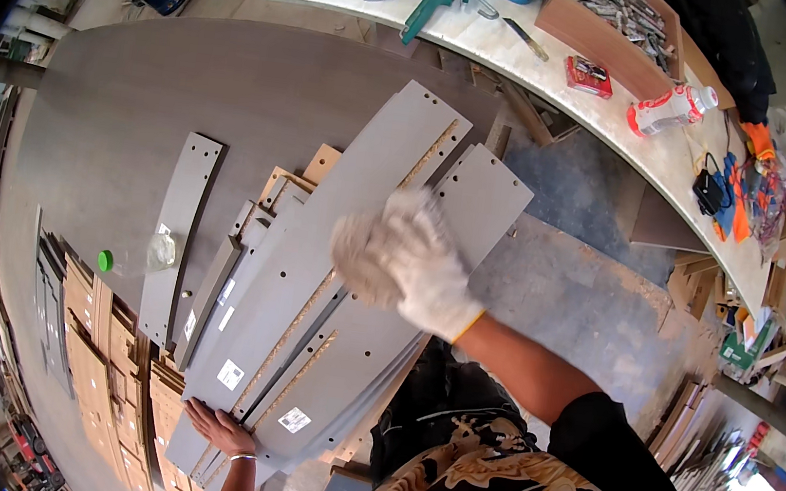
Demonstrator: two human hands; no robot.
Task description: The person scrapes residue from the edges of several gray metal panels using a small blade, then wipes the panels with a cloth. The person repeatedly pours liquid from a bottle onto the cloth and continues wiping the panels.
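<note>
Cluttered workshop, big grey worktop (126, 105): grey panels (331, 267) stacked, not squared. Left hand (218, 428) flat on stack end, fingers spread; gloved right hand (406, 262) blurred, grip unclear.

The scene is seen from a single head-worn fisheye view, set high above the work and aimed steeply down, so that the stacked grey panels (328, 296) are looked upon from close overhead. The person's own forearms are brought in from the lower edge, and the dark-rimmed circle of the lens is left visible around the frame. Straight edges are bent toward the rim, as is shown by the curved white tabletop (533, 62) along the upper right.
</note>
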